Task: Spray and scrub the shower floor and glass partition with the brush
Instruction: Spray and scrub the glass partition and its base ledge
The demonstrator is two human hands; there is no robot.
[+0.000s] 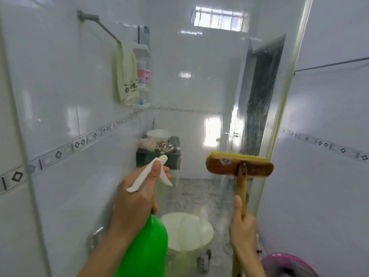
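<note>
Daylight from a small barred window (pixel 218 19) at upper centre fills the room, bright and even, with a cool greenish cast. White glare patches sit on the glossy wall tiles (pixel 185 74). The glass partition (pixel 199 96) veils everything behind it in haze. Shadows are faint. Straight lines bow toward the left and right edges. The brush (pixel 239 166) looks fairly sharp. The spray bottle (pixel 151 242) at the bottom is soft.

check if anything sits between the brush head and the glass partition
Nothing visible does. The right hand holds the brush with its bristles facing the glass partition and no object between them. The spray bottle in the left hand is off to the side.
</note>
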